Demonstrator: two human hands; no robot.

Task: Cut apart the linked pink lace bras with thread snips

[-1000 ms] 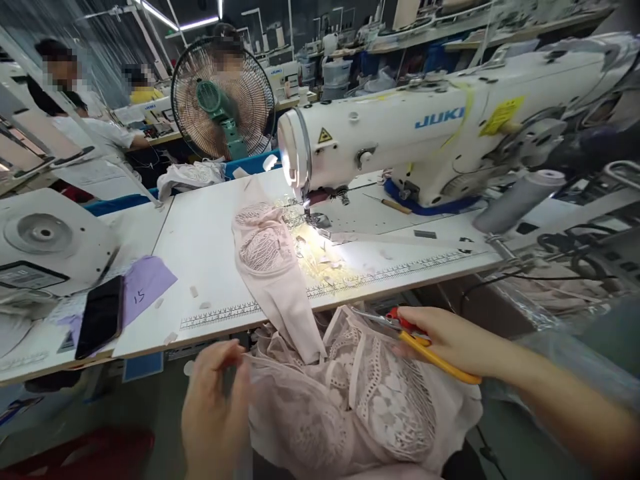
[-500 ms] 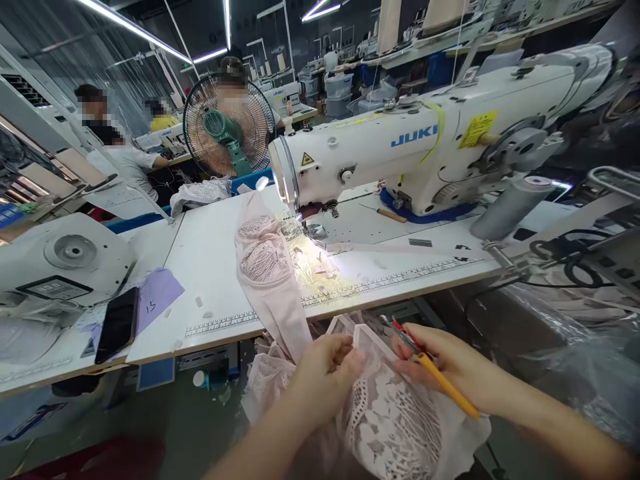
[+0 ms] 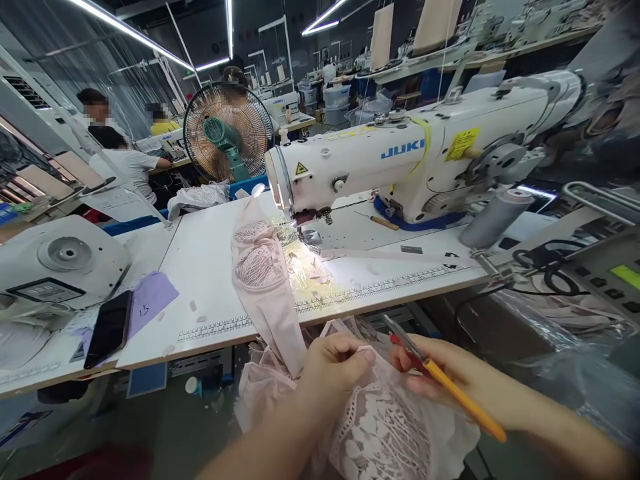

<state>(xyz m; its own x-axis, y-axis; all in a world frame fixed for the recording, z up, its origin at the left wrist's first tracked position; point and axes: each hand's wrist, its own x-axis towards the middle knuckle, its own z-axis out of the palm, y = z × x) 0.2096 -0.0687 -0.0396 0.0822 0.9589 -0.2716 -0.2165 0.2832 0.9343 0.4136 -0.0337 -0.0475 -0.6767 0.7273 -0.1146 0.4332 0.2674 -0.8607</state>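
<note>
My left hand (image 3: 337, 370) pinches the upper edge of a pale pink lace garment (image 3: 387, 427) below the table's front edge. To its right, my right hand (image 3: 437, 373) is closed around a cutting tool (image 3: 455, 393) with orange and red handle parts, its metal tip pointing up and left. The right fingers are close to the garment; whether they also grip it is hard to tell. Another pale pink lace piece (image 3: 260, 267) lies on the white table (image 3: 205, 287) and hangs over its edge, beside the lit needle area of the sewing machine (image 3: 350, 163).
A phone (image 3: 109, 330) and a purple sheet (image 3: 153, 303) lie at the table's left, near another machine (image 3: 65, 257). A grey thread cone (image 3: 495, 217) stands right. Behind are a fan (image 3: 227, 133) and seated people. Plastic sheeting (image 3: 575, 373) is at lower right.
The garment's top edge is now folded under my left fingers, where its corner stood up before. The cutting tool's orange end has moved right and down. The view has shifted slightly.
</note>
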